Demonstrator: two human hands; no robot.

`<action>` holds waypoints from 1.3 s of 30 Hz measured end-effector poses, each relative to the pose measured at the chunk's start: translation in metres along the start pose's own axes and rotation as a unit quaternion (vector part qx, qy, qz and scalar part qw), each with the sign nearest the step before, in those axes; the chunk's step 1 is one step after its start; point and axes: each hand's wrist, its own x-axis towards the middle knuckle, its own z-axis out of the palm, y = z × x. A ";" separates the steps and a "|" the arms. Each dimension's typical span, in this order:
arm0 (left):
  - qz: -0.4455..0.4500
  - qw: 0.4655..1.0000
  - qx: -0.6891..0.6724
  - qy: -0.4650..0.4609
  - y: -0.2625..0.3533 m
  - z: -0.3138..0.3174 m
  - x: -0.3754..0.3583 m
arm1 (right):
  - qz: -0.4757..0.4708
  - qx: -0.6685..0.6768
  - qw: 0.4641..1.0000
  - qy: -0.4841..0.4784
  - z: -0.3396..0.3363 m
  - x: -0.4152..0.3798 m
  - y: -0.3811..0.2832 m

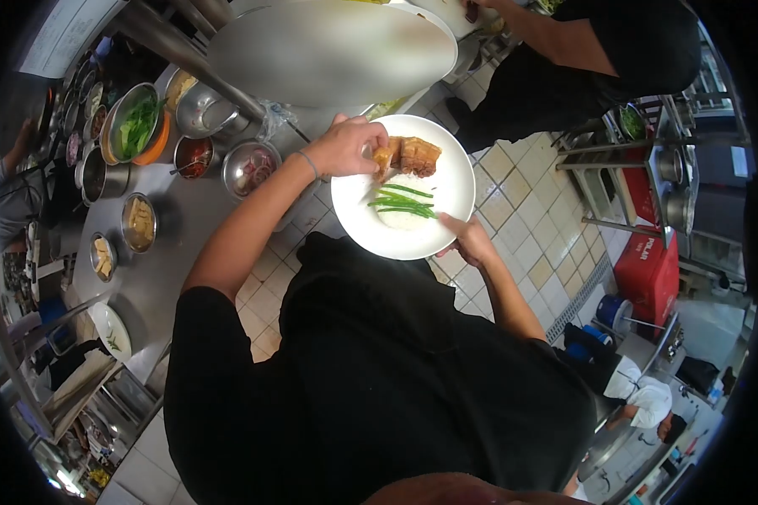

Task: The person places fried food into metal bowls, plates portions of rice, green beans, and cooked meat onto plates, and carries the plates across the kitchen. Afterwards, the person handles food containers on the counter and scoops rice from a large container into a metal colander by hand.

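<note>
A white plate (345, 215) is held up in front of me, its right lower rim gripped by my right hand (473, 241). White rice (403, 220) sits on it, with several green beans (400, 200) laid across the top. Browned pieces of meat (419, 156), which look like roast pork belly, lie at the far side. My left hand (354, 147) reaches over the left rim, its fingers closed around the leftmost meat piece (385, 158). The fingers under the plate are partly hidden.
A steel counter (173, 278) on the left bears a bowl of green leaves (136, 126), a bowl of sliced onions (251, 167) and a white dish (109, 331). A co-worker (564, 59) stands at the upper right. A red cooler (648, 273) is on the right.
</note>
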 end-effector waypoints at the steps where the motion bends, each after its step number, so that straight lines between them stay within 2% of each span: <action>1: -0.010 1.000 -0.020 0.004 -0.001 -0.002 0.003 | 0.003 0.003 1.000 -0.002 0.002 0.001 -0.002; 7: -0.090 0.992 -0.031 0.080 -0.011 -0.003 0.020 | -0.004 -0.009 1.000 -0.017 0.008 0.006 -0.009; 10: -0.071 0.995 0.036 0.059 0.001 -0.009 0.020 | -0.001 -0.010 1.000 -0.013 0.010 0.007 -0.015; 16: -0.033 0.995 0.063 0.071 0.008 -0.007 0.015 | -0.002 -0.005 1.000 -0.015 0.004 0.016 -0.012; 19: 0.011 0.984 0.091 0.150 0.006 -0.005 0.014 | -0.011 0.014 1.000 -0.026 0.005 0.017 -0.015; 23: -0.004 0.991 0.086 0.103 0.012 -0.017 0.012 | -0.019 0.011 0.999 -0.027 0.008 0.018 -0.021; 26: 0.067 0.963 0.085 0.246 0.006 -0.019 0.006 | -0.030 0.010 0.999 -0.033 0.013 0.015 -0.028; 27: -0.019 0.962 0.014 0.272 0.005 -0.017 -0.002 | -0.028 -0.001 0.999 -0.037 0.012 0.015 -0.028; 29: -0.182 0.922 -0.130 0.315 0.004 -0.012 -0.028 | -0.031 -0.024 0.998 -0.042 0.008 0.017 -0.032; 30: -0.197 0.895 -0.295 0.270 -0.001 -0.005 -0.042 | -0.043 -0.035 0.998 -0.035 0.015 0.013 -0.041; 31: -0.206 0.842 -0.452 0.210 -0.008 0.011 -0.059 | -0.042 -0.038 0.997 -0.042 0.015 0.014 -0.043; 32: -0.237 0.754 -0.584 0.184 -0.016 0.030 -0.074 | -0.037 -0.042 0.997 -0.050 0.013 0.016 -0.044; 33: -0.249 0.721 -0.626 0.163 -0.015 0.038 -0.086 | -0.031 -0.062 0.996 -0.052 0.013 0.018 -0.047; 35: -0.234 0.661 -0.684 0.202 -0.015 0.050 -0.099 | -0.017 -0.067 0.994 -0.087 0.013 0.025 -0.054; 37: -0.239 0.635 -0.692 0.247 -0.015 0.054 -0.109 | -0.020 -0.105 0.986 -0.130 0.010 0.034 -0.061; 39: -0.227 0.605 -0.702 0.299 0.003 0.050 -0.110 | 0.016 -0.094 0.968 -0.232 -0.007 0.051 -0.074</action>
